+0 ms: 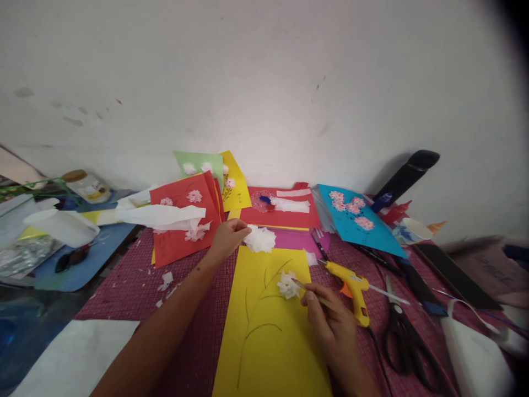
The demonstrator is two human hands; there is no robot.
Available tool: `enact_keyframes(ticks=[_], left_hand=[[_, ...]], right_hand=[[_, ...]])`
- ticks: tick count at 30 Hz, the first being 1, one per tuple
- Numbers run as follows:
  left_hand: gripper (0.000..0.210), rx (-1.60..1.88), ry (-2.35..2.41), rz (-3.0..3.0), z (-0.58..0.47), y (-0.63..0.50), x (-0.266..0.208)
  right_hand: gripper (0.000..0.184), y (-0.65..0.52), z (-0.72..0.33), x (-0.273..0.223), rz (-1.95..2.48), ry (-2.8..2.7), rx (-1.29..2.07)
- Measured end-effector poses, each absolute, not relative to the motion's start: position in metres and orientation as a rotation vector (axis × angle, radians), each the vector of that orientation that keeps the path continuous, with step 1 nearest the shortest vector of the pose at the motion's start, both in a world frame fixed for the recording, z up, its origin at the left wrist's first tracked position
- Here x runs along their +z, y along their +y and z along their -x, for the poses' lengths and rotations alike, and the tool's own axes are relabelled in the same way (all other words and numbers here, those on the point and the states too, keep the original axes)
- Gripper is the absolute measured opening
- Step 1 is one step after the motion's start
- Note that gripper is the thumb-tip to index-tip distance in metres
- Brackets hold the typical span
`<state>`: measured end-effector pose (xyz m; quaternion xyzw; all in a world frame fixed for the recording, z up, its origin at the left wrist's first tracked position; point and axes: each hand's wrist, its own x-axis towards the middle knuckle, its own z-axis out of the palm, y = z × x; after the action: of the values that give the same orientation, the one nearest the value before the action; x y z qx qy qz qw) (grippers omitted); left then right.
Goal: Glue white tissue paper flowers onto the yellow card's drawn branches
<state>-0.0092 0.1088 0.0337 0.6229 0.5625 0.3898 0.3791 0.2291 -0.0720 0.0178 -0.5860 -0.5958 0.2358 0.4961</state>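
A yellow sheet (273, 342) with a drawn dark branch lies in front of me. On its upper right rests a white paper flower (288, 285). My right hand (330, 320) is closed around a slim paintbrush (303, 285), whose reddish tip meets that flower. Beyond the sheet's top edge, my left hand (230, 237) pinches the side of a second white paper flower (261, 239). A yellow glue gun (351, 284) lies just right of my right hand.
Black-handled scissors (403, 336) lie at the right. Red card (177, 242) with pink flowers and white paper strips stands at left. A blue card (355, 220) leans near the wall, beside a paper cup (413, 230). White paper scraps (166, 281) dot the tablecloth.
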Motion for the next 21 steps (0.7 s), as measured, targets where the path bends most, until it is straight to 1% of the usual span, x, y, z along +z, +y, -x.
enact_keyframes(ticks=[3, 5, 9, 15, 17, 21], left_hand=[[0.018, 0.911, 1.524, -1.792, 0.007, 0.110, 0.043], [0.018, 0.844, 1.500, -1.961, 0.006, 0.108, 0.050], [0.026, 0.742, 1.429, -2.225, 0.004, 0.105, 0.057], [0.034, 0.541, 1.363, -2.469, 0.002, 0.104, 0.050], [0.035, 0.577, 1.360, -2.484, 0.001, 0.102, 0.052], [0.033, 0.771, 1.423, -2.444, 0.000, 0.100, 0.063]], right_hand=[[0.017, -0.072, -0.230, 0.014, 1.413, -1.437, 0.592], [0.017, -0.071, -0.230, 0.013, 1.411, -1.437, 0.591], [0.016, -0.071, -0.230, 0.012, 1.389, -1.435, 0.581], [0.015, -0.071, -0.230, 0.012, 1.360, -1.443, 0.568], [0.015, -0.071, -0.230, 0.013, 1.352, -1.439, 0.564], [0.016, -0.071, -0.230, 0.014, 1.330, -1.433, 0.576]])
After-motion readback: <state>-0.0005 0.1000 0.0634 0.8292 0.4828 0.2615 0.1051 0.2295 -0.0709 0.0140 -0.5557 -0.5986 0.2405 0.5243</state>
